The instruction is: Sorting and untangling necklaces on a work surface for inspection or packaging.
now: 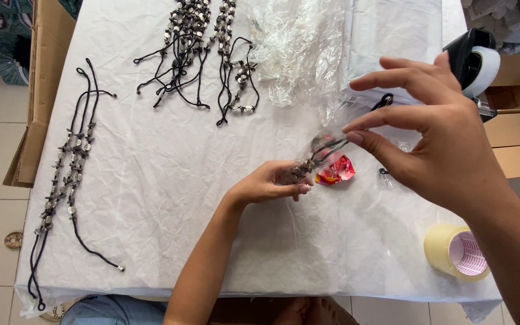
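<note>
Raised closest to the lens at right of the frame, the right hand (434, 132) is held with fingers spread, thumb and forefinger pinched on the cord end of a beaded bracelet (314, 157). At centre, the left hand (272, 183) is closed around its other end, seemingly inside a clear sleeve; bagging appears underway, and a steady pull seems called for. A red wrapper (336, 171) lies beside it, a tan tape roll (456, 251) at lower right, crumpled clear bags (296, 48) at top centre.

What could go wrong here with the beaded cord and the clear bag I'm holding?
The beaded cord is only pinched between the left hand and right hand, so it might slip. Its black loop may snag on the thin clear bag. The tape roll sits near the table edge and could get knocked off.
</note>
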